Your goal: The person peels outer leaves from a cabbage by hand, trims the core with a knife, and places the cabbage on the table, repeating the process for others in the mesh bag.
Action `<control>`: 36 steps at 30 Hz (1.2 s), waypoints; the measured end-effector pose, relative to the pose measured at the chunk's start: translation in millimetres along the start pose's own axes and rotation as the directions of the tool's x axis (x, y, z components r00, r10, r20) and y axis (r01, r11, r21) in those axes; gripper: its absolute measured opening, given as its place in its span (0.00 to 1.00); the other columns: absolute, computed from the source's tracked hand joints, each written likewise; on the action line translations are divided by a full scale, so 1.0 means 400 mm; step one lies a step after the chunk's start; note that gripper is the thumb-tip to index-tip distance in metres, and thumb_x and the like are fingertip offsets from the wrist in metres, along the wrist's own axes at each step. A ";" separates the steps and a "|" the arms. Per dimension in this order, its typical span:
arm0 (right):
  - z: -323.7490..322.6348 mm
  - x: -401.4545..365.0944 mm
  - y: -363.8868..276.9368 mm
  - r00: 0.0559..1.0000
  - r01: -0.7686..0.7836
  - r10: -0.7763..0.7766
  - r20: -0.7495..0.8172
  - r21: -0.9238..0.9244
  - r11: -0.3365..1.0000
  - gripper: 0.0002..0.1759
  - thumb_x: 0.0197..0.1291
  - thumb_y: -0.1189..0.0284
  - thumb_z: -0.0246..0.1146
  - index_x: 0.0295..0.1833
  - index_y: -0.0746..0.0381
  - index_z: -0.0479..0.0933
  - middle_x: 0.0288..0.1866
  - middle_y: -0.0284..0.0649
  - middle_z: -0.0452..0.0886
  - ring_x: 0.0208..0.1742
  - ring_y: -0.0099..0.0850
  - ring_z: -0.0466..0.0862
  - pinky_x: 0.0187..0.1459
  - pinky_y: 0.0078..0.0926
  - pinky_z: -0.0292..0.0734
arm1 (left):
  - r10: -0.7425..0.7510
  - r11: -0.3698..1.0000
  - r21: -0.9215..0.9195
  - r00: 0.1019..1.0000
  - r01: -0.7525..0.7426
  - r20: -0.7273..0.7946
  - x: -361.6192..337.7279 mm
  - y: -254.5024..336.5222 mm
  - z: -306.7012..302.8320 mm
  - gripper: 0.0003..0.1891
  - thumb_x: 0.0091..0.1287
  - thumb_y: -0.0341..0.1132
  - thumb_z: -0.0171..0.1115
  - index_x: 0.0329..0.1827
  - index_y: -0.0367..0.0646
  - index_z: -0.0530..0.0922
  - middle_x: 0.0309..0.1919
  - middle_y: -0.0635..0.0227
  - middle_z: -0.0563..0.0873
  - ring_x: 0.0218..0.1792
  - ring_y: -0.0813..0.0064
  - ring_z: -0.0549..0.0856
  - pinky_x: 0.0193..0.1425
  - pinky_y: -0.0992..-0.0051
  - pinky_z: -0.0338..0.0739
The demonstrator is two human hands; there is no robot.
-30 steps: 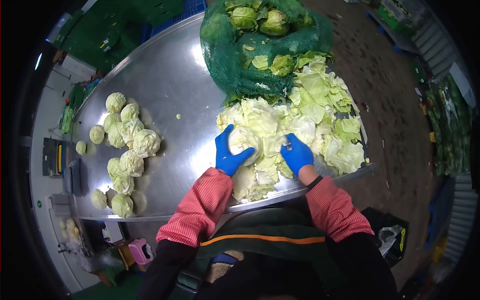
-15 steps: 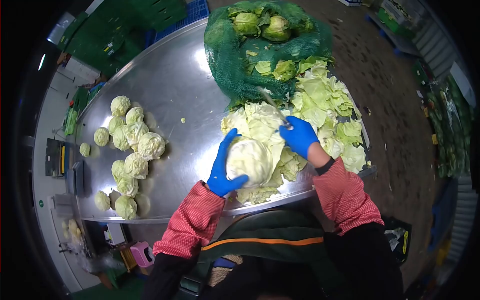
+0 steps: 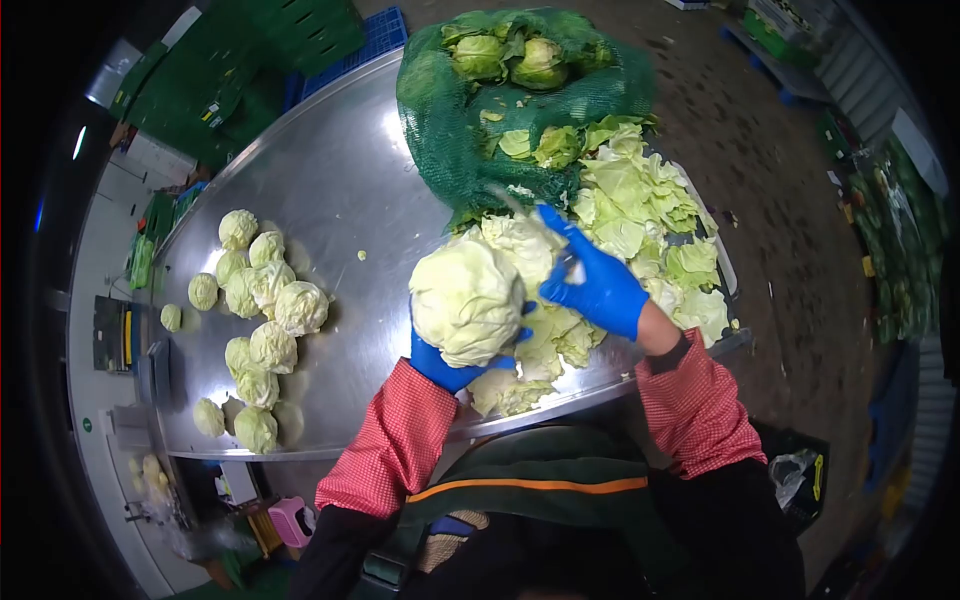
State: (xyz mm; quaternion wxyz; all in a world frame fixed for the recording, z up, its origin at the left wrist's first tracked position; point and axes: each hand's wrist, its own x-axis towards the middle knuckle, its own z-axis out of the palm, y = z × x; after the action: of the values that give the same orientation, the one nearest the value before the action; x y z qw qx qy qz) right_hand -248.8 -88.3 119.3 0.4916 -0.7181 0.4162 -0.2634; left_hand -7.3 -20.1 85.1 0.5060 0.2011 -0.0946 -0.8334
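Note:
A pale green cabbage (image 3: 466, 301) rests in my left hand (image 3: 440, 366), which cups it from below with the fingers curled round its right side. My right hand (image 3: 605, 289), in a blue glove like the left, is just right of the cabbage and apart from it. It grips a knife (image 3: 512, 200), whose blade is smeared by motion and points up and left; the handle is mostly hidden. Loose cabbage leaves (image 3: 557, 340) lie beneath and beside both hands.
Several trimmed cabbages (image 3: 302, 307) sit on the left of the steel table (image 3: 340, 170). A green net sack (image 3: 430, 125) with leafy cabbages lies at the back. More peeled leaves (image 3: 640, 195) are heaped at the right edge. Green crates (image 3: 280, 40) stand beyond the table.
My left hand has turned and lifted the cabbage slightly up and left, with its palm now under it. My right hand has turned, its fingers more spread, with the knife blade swung leftward.

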 end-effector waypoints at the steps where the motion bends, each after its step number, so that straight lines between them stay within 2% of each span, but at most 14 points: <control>1: 0.019 0.005 -0.008 0.995 0.098 -0.098 -0.002 0.041 0.994 0.44 0.57 0.49 0.69 0.75 0.52 0.60 0.37 0.42 0.81 0.38 0.31 0.83 0.44 0.29 0.77 | -0.124 0.991 -0.043 0.990 0.127 0.062 -0.012 0.001 0.035 0.31 0.73 0.59 0.38 0.70 0.47 0.63 0.66 0.51 0.71 0.62 0.47 0.75 0.67 0.43 0.68; 2: 0.031 0.005 -0.013 0.996 0.087 -0.088 0.005 0.073 0.993 0.41 0.58 0.50 0.68 0.73 0.54 0.63 0.36 0.41 0.81 0.37 0.31 0.83 0.43 0.29 0.78 | -0.243 0.964 -0.077 0.961 0.254 0.129 -0.018 0.001 0.050 0.32 0.73 0.60 0.39 0.70 0.46 0.63 0.66 0.51 0.70 0.62 0.48 0.76 0.67 0.43 0.68; 6: 0.052 0.001 -0.025 0.965 -0.257 0.236 0.115 0.236 0.937 0.32 0.62 0.52 0.66 0.64 0.61 0.71 0.32 0.41 0.80 0.33 0.30 0.82 0.40 0.27 0.77 | -0.051 0.994 -0.108 0.984 0.032 -0.172 -0.018 -0.006 -0.007 0.43 0.66 0.72 0.38 0.76 0.50 0.57 0.73 0.55 0.65 0.69 0.51 0.71 0.72 0.45 0.63; 9: 0.046 0.005 -0.015 0.883 -0.464 0.392 0.258 0.363 0.808 0.34 0.61 0.50 0.66 0.64 0.61 0.71 0.32 0.40 0.79 0.34 0.30 0.82 0.40 0.27 0.78 | -0.131 0.983 -0.153 0.973 0.103 -0.188 -0.042 -0.025 -0.007 0.44 0.65 0.72 0.41 0.77 0.53 0.57 0.73 0.56 0.65 0.71 0.48 0.67 0.68 0.37 0.62; 12: 0.041 -0.001 0.020 0.999 -0.018 0.019 0.037 -0.034 0.999 0.38 0.59 0.49 0.67 0.68 0.59 0.69 0.33 0.39 0.80 0.37 0.31 0.82 0.42 0.27 0.78 | -0.157 0.846 -0.488 0.975 0.216 0.160 -0.047 -0.050 -0.037 0.44 0.64 0.73 0.41 0.77 0.53 0.58 0.72 0.52 0.65 0.70 0.45 0.67 0.63 0.31 0.63; 13: 0.046 -0.006 0.022 0.995 -0.032 0.034 0.089 -0.025 0.999 0.41 0.58 0.48 0.68 0.71 0.56 0.66 0.37 0.39 0.81 0.39 0.31 0.83 0.45 0.27 0.77 | -0.221 0.874 -0.383 0.947 0.298 0.233 -0.033 -0.041 -0.047 0.44 0.65 0.73 0.41 0.77 0.53 0.58 0.72 0.52 0.65 0.70 0.45 0.67 0.63 0.30 0.63; 15: 0.075 -0.009 0.029 0.998 -0.054 0.045 0.053 0.174 0.983 0.37 0.59 0.51 0.68 0.68 0.57 0.68 0.39 0.39 0.82 0.36 0.27 0.83 0.37 0.25 0.78 | -0.225 0.930 -0.248 0.954 0.271 0.197 -0.029 -0.031 -0.054 0.44 0.65 0.72 0.40 0.76 0.50 0.59 0.71 0.51 0.67 0.69 0.46 0.69 0.66 0.36 0.64; 16: 0.066 -0.020 -0.029 0.963 -0.263 0.240 0.123 0.242 0.934 0.34 0.61 0.54 0.68 0.67 0.58 0.69 0.38 0.38 0.82 0.34 0.25 0.84 0.33 0.23 0.78 | -0.227 0.950 -0.177 0.957 0.259 0.179 -0.026 -0.023 -0.036 0.44 0.66 0.72 0.40 0.76 0.48 0.60 0.70 0.51 0.68 0.69 0.47 0.70 0.68 0.39 0.64; 18: 0.100 -0.031 -0.031 0.960 -0.273 0.227 0.162 0.379 0.884 0.28 0.64 0.59 0.65 0.65 0.59 0.70 0.35 0.35 0.81 0.31 0.22 0.83 0.28 0.20 0.76 | 0.002 0.982 -0.187 0.990 -0.029 -0.143 -0.049 -0.012 0.012 0.45 0.66 0.72 0.39 0.75 0.45 0.60 0.70 0.51 0.69 0.69 0.49 0.70 0.71 0.46 0.63; 20: 0.131 -0.040 -0.054 0.955 -0.295 0.224 0.194 0.537 0.790 0.21 0.68 0.66 0.61 0.63 0.60 0.73 0.31 0.32 0.80 0.29 0.19 0.81 0.23 0.18 0.73 | 0.027 0.988 -0.150 0.991 -0.047 -0.128 -0.061 -0.009 -0.012 0.43 0.68 0.69 0.40 0.76 0.44 0.59 0.71 0.52 0.68 0.70 0.50 0.69 0.74 0.49 0.60; 26: 0.146 -0.021 -0.058 0.984 -0.167 0.133 0.116 0.370 0.914 0.25 0.65 0.63 0.64 0.65 0.58 0.72 0.37 0.39 0.83 0.34 0.27 0.84 0.36 0.23 0.79 | 0.101 0.978 -0.168 0.984 -0.126 -0.149 -0.094 -0.015 -0.044 0.38 0.71 0.62 0.41 0.76 0.43 0.58 0.72 0.53 0.66 0.70 0.53 0.68 0.75 0.53 0.59; 31: 0.164 -0.033 -0.108 0.996 0.079 -0.069 0.048 -0.249 0.965 0.39 0.56 0.51 0.69 0.70 0.55 0.66 0.45 0.50 0.84 0.42 0.38 0.84 0.46 0.29 0.78 | 0.064 0.996 0.070 0.977 -0.051 -0.204 -0.116 0.016 -0.050 0.41 0.70 0.61 0.50 0.77 0.45 0.54 0.71 0.54 0.67 0.70 0.57 0.69 0.72 0.54 0.66; 34: 0.167 0.000 0.004 0.984 -0.144 0.157 0.087 -0.139 0.980 0.44 0.55 0.46 0.68 0.72 0.56 0.63 0.42 0.47 0.84 0.38 0.34 0.84 0.42 0.28 0.79 | 0.209 0.851 0.523 0.944 -0.048 -0.253 -0.153 0.013 -0.009 0.44 0.67 0.51 0.61 0.79 0.46 0.47 0.72 0.54 0.64 0.70 0.59 0.69 0.71 0.55 0.67; 36: 0.184 -0.003 0.075 0.931 -0.362 0.316 0.183 0.342 0.867 0.36 0.61 0.44 0.63 0.62 0.61 0.69 0.31 0.42 0.81 0.25 0.28 0.81 0.27 0.25 0.76 | 0.317 0.634 0.772 0.926 -0.045 -0.207 -0.146 -0.005 -0.010 0.55 0.56 0.44 0.74 0.80 0.47 0.42 0.72 0.53 0.62 0.69 0.58 0.69 0.69 0.59 0.70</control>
State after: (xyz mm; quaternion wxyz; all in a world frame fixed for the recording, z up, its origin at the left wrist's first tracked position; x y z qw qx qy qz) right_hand -201.6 -56.7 63.8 0.6808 -0.5427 0.4481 -0.2026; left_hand 16.5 32.4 94.8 0.4666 0.5158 -0.3679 -0.6171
